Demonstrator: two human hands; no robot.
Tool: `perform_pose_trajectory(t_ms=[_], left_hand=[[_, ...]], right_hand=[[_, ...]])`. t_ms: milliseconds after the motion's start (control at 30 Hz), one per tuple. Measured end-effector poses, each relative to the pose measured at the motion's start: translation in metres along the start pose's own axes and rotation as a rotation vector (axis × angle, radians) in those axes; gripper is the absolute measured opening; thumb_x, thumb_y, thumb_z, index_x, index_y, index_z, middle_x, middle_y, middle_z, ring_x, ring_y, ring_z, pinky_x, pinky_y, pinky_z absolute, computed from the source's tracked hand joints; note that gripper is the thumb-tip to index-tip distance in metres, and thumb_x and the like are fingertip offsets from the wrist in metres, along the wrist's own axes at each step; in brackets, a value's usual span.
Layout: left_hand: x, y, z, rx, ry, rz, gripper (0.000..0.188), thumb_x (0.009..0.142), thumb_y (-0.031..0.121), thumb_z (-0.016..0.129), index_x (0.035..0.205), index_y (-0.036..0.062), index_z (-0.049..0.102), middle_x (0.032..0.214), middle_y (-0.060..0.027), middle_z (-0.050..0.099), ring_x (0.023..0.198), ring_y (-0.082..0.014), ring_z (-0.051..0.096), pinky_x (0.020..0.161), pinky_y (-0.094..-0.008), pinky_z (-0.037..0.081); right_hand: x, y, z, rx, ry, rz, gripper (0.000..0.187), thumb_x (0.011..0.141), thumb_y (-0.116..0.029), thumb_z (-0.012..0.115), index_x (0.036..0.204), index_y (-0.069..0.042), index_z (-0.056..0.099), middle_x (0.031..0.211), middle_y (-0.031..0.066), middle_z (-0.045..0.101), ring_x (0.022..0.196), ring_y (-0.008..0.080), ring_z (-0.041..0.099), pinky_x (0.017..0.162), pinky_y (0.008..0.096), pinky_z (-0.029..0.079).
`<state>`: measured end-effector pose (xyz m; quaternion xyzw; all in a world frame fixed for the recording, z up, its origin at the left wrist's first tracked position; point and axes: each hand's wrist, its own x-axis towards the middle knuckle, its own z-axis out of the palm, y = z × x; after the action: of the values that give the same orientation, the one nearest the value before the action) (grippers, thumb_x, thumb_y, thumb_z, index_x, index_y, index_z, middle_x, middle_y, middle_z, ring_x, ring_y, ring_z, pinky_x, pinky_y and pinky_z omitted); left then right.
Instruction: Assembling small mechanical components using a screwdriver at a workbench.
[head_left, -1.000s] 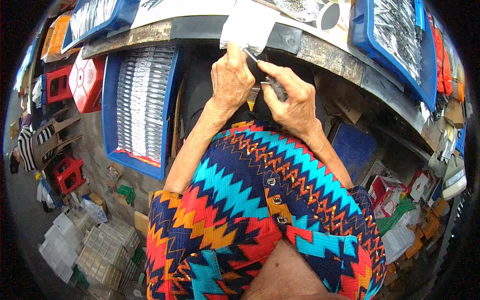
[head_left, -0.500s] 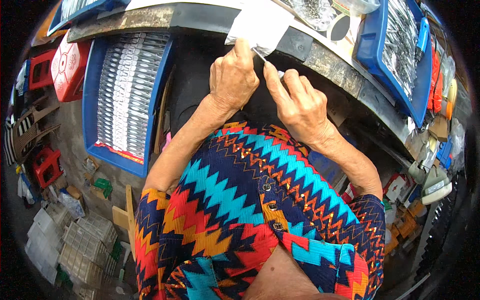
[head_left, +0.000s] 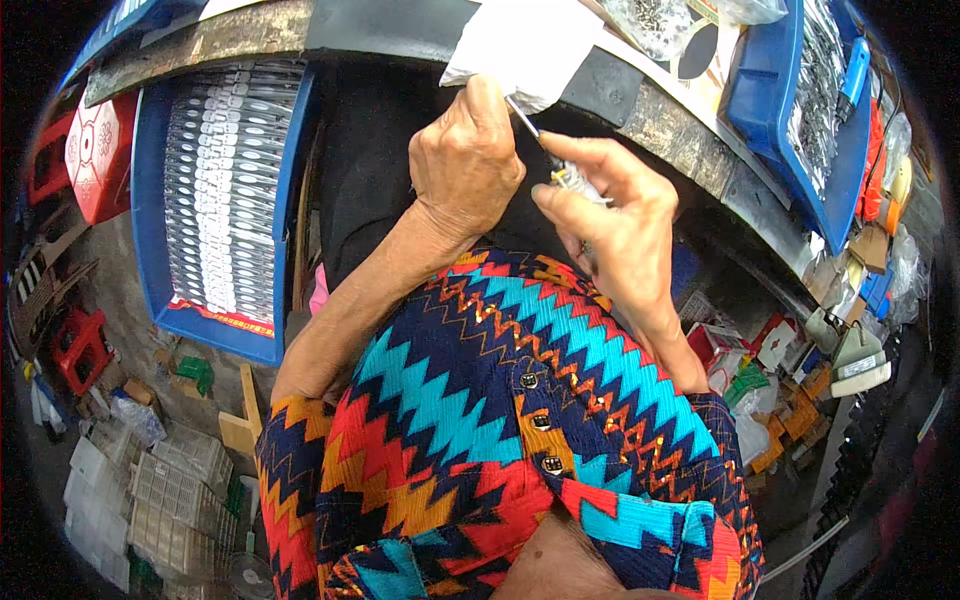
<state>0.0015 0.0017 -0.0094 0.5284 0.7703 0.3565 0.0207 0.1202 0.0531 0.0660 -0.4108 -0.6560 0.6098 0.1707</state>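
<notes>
My left hand (head_left: 465,155) is closed in a fist at the table edge, its knuckles against a white padded cloth (head_left: 525,55). Whatever its fingers pinch is hidden behind them. To the right, my right hand (head_left: 625,205) curls around a thin-shafted metal tool (head_left: 524,118) with a whitish, wrapped-looking handle (head_left: 575,182). The shaft slants up and left from my right fingers, and its tip ends beside my left index finger at the cloth's lower edge. I cannot tell whether the tip touches anything.
A blue tray (head_left: 279,250) at the left holds rows of slim metal pieces. Another blue tray (head_left: 755,85), on the worn table edge (head_left: 665,125) at the right, holds loose metal pieces. Red stools (head_left: 82,345) and plastic baskets (head_left: 175,500) stand on the left floor.
My right hand has rolled over and shifted slightly right, uncovering the tool's handle. The left hand stays near the cloth, still closed. The whole view has shifted a little.
</notes>
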Motion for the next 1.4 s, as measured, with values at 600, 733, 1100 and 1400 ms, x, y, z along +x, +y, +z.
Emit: perform_pose_trajectory(t_ms=[600,733,1100,1400], left_hand=[[0.001,-0.005,0.001,0.049,-0.024,-0.009,0.020,0.070,0.001,0.053,0.086,-0.0032,0.042,0.070,-0.0235,0.058,0.062,-0.0377,0.059,0.052,-0.0422,0.049],[0.003,-0.005,-0.004,0.017,-0.051,0.000,0.022,0.070,0.003,0.055,0.087,-0.0039,0.042,0.071,-0.0236,0.059,0.063,-0.0376,0.060,0.052,-0.0420,0.049],[0.003,-0.002,-0.001,0.015,-0.012,0.019,0.019,0.068,0.000,0.055,0.082,-0.0019,0.042,0.064,-0.0197,0.057,0.060,-0.0342,0.060,0.051,-0.0386,0.049],[0.001,-0.001,0.001,0.078,0.041,0.027,0.015,0.066,-0.003,0.052,0.077,-0.0010,0.043,0.060,-0.0148,0.054,0.058,-0.0297,0.059,0.048,-0.0344,0.048]], right_hand=[[-0.002,0.043,0.004,-0.643,0.242,-0.699,0.031,0.066,-0.003,0.059,0.096,-0.009,0.056,0.070,0.0111,0.050,0.055,0.0272,0.054,0.048,0.0343,0.047],[-0.006,0.036,0.007,-0.967,0.238,-0.780,0.029,0.069,-0.010,0.057,0.098,-0.007,0.055,0.071,0.0085,0.049,0.056,0.0213,0.056,0.046,0.0313,0.046],[0.004,0.036,0.002,-0.641,0.138,-0.659,0.030,0.067,-0.001,0.058,0.097,-0.008,0.056,0.063,0.0116,0.051,0.054,0.0270,0.055,0.047,0.0336,0.047],[0.001,0.011,-0.004,0.138,-0.054,0.071,0.028,0.069,-0.003,0.064,0.096,0.002,0.059,0.067,0.0007,0.057,0.050,0.0043,0.046,0.042,0.0196,0.036]])
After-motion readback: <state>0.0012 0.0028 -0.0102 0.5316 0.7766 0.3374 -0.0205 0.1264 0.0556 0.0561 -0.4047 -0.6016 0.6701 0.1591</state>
